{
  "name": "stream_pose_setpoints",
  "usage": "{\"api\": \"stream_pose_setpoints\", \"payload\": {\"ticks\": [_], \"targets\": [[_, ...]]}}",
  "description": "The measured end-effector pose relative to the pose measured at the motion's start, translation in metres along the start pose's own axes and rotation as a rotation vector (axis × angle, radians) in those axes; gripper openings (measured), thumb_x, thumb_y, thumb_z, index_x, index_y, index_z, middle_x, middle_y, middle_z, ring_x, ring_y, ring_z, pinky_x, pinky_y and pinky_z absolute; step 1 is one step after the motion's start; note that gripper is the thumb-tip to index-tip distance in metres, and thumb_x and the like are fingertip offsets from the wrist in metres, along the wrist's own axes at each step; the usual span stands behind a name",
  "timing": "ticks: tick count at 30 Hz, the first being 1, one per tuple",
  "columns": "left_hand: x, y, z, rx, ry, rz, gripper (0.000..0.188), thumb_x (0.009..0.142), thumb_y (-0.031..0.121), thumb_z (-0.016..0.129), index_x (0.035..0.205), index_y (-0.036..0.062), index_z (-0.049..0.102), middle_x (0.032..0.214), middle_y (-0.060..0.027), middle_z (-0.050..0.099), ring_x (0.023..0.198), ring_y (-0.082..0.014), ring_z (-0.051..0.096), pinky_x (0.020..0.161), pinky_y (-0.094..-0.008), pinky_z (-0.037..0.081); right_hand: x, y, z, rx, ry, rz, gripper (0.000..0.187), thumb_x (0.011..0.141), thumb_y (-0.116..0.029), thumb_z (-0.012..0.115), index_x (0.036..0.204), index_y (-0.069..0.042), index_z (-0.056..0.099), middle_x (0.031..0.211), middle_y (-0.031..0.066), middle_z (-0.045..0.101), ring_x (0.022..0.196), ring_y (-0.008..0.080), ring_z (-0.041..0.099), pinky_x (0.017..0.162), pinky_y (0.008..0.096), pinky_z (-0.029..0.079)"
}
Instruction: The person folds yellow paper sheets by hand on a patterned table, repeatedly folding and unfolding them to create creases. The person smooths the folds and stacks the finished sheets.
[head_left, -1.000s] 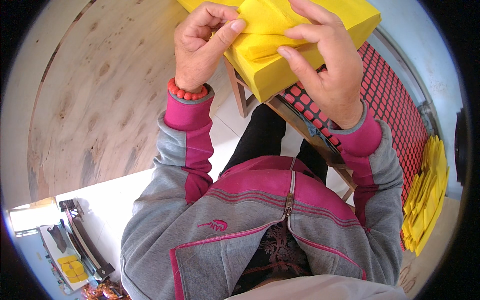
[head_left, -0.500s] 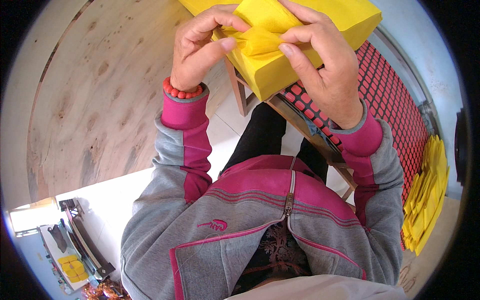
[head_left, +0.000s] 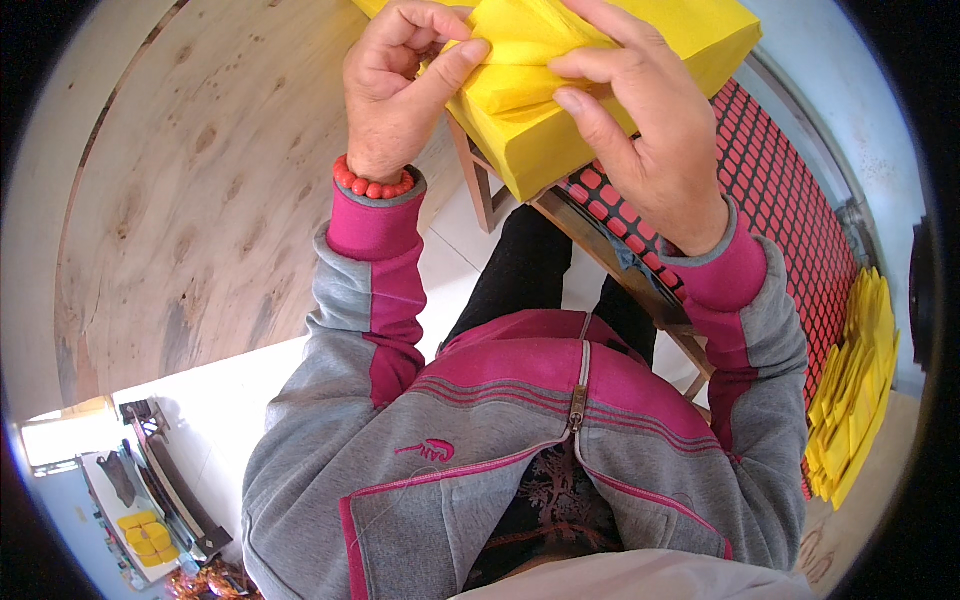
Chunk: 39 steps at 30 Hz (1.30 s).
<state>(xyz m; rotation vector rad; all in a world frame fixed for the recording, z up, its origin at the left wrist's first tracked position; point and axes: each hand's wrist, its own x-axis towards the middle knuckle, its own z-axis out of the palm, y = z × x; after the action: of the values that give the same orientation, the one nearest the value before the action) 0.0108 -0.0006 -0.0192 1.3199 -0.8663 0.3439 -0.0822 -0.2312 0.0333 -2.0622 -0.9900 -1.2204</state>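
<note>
Head view: I'm seeing creased yellow fabric (head_left: 530, 40) between the fingertips (head_left: 468, 52), left hand (head_left: 385, 95) pinching it, right hand (head_left: 655, 125) touching, can't tell if gripping. Yellow block (head_left: 550, 150) under the fingertips, partly hidden; red-and-black surface (head_left: 780, 190) past the right ones, yellow stack (head_left: 850, 395) farther out.

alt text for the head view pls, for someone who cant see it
A person's left hand and right hand are at a piece of folded yellow material over a large yellow block. A red bead bracelet circles the left wrist. At right are a red-and-black patterned surface and a yellow stack; at left, a wooden board.
</note>
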Motion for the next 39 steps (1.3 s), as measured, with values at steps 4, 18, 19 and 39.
{"api": "stream_pose_setpoints", "payload": {"ticks": [4,18,19,39], "targets": [[0.002,0.001,-0.005,0.043,-0.038,0.04,0.013,0.096,-0.004,0.058,0.107,0.0002,0.066,0.117,-0.0113,0.069,0.105,-0.0163,0.066,0.091,-0.0299,0.052,-0.004,0.003,0.004,0.009,-0.019,-0.003,0.017,0.084,-0.005,0.076,0.098,0.001,0.068,0.126,0.0269,0.065,0.11,0.0377,0.068,0.093,0.0387,0.054],[0.002,0.004,-0.009,0.025,-0.173,0.05,0.013,0.095,0.001,0.063,0.108,-0.0001,0.066,0.118,-0.0107,0.068,0.108,-0.0179,0.065,0.095,-0.0327,0.051,-0.006,-0.001,0.003,0.049,-0.004,0.107,0.02,0.081,-0.002,0.078,0.097,0.001,0.066,0.123,0.0283,0.066,0.104,0.0374,0.07,0.089,0.0369,0.055],[0.0,0.002,-0.008,-0.006,-0.108,0.016,0.011,0.096,0.001,0.064,0.107,0.0002,0.065,0.116,-0.0096,0.069,0.105,-0.0165,0.065,0.093,-0.0314,0.052,-0.006,-0.001,0.003,0.042,0.003,0.104,0.021,0.081,-0.002,0.079,0.097,0.001,0.066,0.123,0.0282,0.066,0.105,0.0374,0.07,0.089,0.0369,0.055],[0.007,0.01,-0.006,-0.058,-0.297,0.151,0.022,0.092,0.002,0.055,0.11,-0.0005,0.067,0.128,-0.0168,0.066,0.115,-0.0233,0.063,0.104,-0.0363,0.044,-0.006,0.001,0.006,0.06,-0.014,0.076,0.015,0.084,-0.003,0.076,0.095,0.002,0.066,0.12,0.028,0.066,0.102,0.0382,0.069,0.088,0.0379,0.055]]}}
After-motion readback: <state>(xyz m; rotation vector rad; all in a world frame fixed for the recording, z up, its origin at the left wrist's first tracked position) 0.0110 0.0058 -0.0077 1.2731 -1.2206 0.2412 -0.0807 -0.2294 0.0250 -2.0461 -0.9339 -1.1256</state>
